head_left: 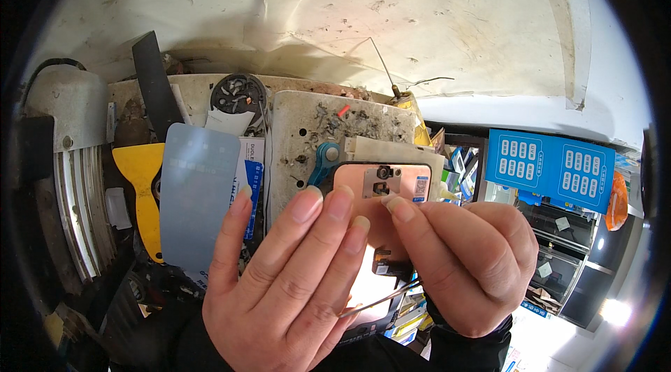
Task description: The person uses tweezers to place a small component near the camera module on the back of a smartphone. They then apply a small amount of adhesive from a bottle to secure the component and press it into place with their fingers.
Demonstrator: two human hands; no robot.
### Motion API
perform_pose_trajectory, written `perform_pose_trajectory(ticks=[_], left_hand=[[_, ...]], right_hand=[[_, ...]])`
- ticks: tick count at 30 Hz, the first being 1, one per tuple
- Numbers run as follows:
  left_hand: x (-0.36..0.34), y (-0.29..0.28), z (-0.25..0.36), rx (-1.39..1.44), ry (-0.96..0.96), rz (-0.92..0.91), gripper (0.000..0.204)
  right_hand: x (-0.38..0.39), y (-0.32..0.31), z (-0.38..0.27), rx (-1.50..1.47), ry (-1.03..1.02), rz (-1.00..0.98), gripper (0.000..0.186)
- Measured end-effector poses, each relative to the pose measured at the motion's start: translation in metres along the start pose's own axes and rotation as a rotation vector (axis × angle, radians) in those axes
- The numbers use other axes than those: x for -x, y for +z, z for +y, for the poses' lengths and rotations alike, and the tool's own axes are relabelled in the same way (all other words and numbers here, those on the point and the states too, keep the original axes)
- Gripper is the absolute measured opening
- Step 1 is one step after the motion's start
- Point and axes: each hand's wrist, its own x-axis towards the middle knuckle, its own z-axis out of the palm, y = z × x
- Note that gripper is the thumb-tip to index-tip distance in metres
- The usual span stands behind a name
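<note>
An opened phone [349, 178] with a copper-coloured inner face lies in front of me, with a metal plate and dark camera openings near its far edge. My left hand [293, 281] is over the phone's left side, fingers stretched out and thumb hidden. My right hand [468, 253] is closed in a pinch at the metal plate; anything between its fingertips is too small to make out. Thin metal tweezers [383, 298] run from under my right hand toward my left hand; whether either holds them is unclear. A small black part [386, 261] shows on the phone between my hands.
A grey card [199, 197] and a yellow scraper [143, 190] stand at the left. Behind the phone, a worn pad [286, 134] bears dark scraps and a teal tool [323, 162]. A round black tray [237, 95] is farther back; a blue sign [552, 169] hangs right.
</note>
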Motion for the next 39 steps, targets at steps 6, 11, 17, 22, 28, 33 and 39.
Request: perform_pose_trajectory(ticks=[6, 11, 17, 22, 28, 33, 39], left_hand=[[0.005, 0.002, -0.004, 0.051, 0.002, 0.027, 0.051], [-0.001, -0.002, 0.0, -0.013, 0.003, 0.005, 0.055], [-0.003, -0.003, 0.001, -0.008, 0.005, 0.001, 0.056], [-0.004, -0.003, 0.001, -0.01, 0.008, 0.002, 0.055], [-0.004, -0.003, 0.001, -0.003, 0.007, 0.006, 0.055], [-0.005, -0.004, 0.002, -0.003, 0.003, 0.0, 0.056], [-0.004, -0.003, 0.001, -0.013, 0.004, 0.001, 0.056]], right_hand=[[0.0, -0.001, -0.002, 0.009, 0.015, -0.006, 0.043], [0.001, -0.001, 0.0, 0.017, -0.006, -0.015, 0.045], [0.001, -0.001, 0.0, 0.014, -0.005, -0.022, 0.046], [0.001, -0.001, -0.001, -0.003, 0.002, -0.021, 0.045], [0.0, -0.002, 0.001, 0.007, -0.016, -0.024, 0.045], [0.0, -0.001, 0.001, 0.021, -0.01, -0.026, 0.044], [0.0, 0.0, -0.002, 0.0, 0.001, -0.006, 0.043]])
